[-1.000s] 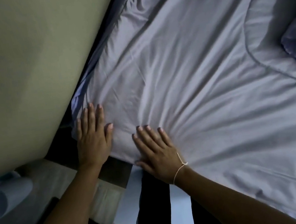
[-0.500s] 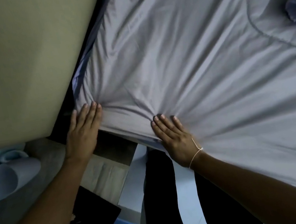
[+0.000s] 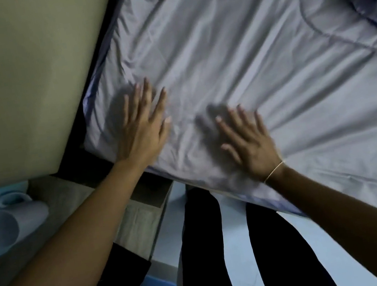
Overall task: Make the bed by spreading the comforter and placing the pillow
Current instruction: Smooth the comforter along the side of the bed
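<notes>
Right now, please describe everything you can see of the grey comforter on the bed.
The comforter is pale grey-lilac, of soft smooth cloth, and it covers nearly the whole bed. It lies mostly flat, with fine creases that fan out from its near corner. A curved stitched seam crosses it at the right, and there a bunched fold rises. Its left edge runs along the beige wall. The left hand and the right hand are over that corner with fingers straight and spread; both are blurred, so contact is uncertain.

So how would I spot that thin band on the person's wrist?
Start at the grey-lilac comforter covering the bed. Near its lower edge two hands lie flat with spread fingers; take the right hand. The pale string bracelet circles that wrist; the left hand's wrist is bare.
</notes>
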Motion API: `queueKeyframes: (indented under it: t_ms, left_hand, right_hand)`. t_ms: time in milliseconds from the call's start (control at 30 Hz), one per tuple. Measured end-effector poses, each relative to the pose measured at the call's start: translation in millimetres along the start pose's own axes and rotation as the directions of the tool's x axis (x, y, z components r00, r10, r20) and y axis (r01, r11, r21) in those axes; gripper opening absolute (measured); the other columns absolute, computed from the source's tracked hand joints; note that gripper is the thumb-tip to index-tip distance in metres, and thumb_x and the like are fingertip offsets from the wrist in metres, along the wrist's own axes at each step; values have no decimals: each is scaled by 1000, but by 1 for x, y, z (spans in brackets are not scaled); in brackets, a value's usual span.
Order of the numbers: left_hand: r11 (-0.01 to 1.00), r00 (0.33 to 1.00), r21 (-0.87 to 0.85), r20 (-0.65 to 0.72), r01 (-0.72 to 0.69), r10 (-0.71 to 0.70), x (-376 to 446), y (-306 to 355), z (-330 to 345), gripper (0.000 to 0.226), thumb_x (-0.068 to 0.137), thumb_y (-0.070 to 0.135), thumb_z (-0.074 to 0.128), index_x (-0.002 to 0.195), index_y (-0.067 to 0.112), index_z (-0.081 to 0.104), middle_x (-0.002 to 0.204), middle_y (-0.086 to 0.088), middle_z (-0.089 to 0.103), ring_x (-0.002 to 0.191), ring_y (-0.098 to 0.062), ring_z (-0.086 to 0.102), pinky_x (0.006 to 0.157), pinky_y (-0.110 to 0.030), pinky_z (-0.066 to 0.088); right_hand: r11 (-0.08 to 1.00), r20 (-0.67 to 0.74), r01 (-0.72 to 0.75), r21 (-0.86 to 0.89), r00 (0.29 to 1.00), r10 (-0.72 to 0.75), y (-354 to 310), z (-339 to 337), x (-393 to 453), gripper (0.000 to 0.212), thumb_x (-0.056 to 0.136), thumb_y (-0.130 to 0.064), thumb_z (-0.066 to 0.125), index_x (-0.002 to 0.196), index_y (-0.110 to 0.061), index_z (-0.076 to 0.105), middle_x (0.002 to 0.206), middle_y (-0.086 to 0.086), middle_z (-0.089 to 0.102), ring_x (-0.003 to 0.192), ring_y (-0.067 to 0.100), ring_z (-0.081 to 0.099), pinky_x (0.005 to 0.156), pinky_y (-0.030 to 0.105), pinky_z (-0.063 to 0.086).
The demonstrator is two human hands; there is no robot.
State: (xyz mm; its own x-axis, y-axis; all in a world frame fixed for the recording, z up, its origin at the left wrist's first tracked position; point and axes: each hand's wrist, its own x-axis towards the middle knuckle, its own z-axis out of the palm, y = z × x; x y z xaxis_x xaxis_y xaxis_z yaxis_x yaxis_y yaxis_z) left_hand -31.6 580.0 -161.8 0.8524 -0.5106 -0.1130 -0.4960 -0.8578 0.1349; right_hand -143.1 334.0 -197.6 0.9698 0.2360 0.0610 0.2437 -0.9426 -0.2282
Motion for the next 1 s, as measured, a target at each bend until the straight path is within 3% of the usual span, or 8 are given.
queueKeyframes:
  t_ms: [100,267,400,533,633,733,867,1000]
  left_hand:
    - [998,999,54,36,-20,19,23,15,17,61,98,43,30,151,17,13,157,-18,12,145,-33,8,116,-49,4]
    - [980,977,44,80,193,-196,-20,26,45,66,97,53,21,152,19,8,159,-14,9,146,-31,7,117,-50,10]
    - [974,966,26,129,224,-226,-69,36,44,63,99,44,28,151,13,13,158,-17,12,146,-31,9,117,-49,15]
    - [966,940,-23,239,256,-243,-84,49,28,61,95,40,39,147,8,29,153,-23,24,140,-40,23,113,-53,23]
    - [963,932,-60,271,264,-239,-76,74,-4,58,93,28,56,143,6,36,151,-23,27,140,-39,25,111,-56,27]
    - [947,940,-139,225,291,-256,-53,112,-48,57,95,25,52,145,7,32,156,-21,15,142,-37,20,115,-51,21]
    - [957,983,-230,91,178,-161,-17,172,-116,53,98,25,45,147,10,28,158,-18,6,144,-32,18,116,-46,16]
    - [959,999,-277,7,52,-52,5,241,-174,49,99,23,43,144,9,33,158,-18,7,139,-31,29,115,-46,23]
  right_hand:
    - [987,8,-149,-55,989,150,20,5,-9,54,100,-41,38,148,-19,31,156,8,22,145,32,20,116,53,17]
    - [996,138,49,-77,990,-38,-8,24,-54,55,99,-41,38,149,-21,29,156,7,25,145,33,19,115,56,19]
    - [992,215,125,8,969,-123,-30,21,-80,57,98,-42,40,150,-22,27,157,4,24,146,30,18,115,53,21]
    - [978,263,176,114,944,-201,-27,-5,-95,54,99,-40,38,149,-20,30,156,4,27,145,27,24,115,49,26]
    - [995,287,23,97,957,-50,-10,-46,-99,55,96,-41,43,148,-25,32,154,4,33,142,31,30,113,50,25]
    - [989,328,-149,23,935,133,19,-95,-105,54,95,-48,34,144,-27,36,148,7,43,137,32,39,108,52,26]
    - [944,352,-324,-57,879,323,57,-174,-118,58,98,-54,10,144,-29,33,149,8,40,136,34,40,105,58,36]
    - [858,280,-506,-93,813,510,85,-257,-145,61,92,-55,22,146,-27,26,154,10,31,140,36,31,107,59,31]
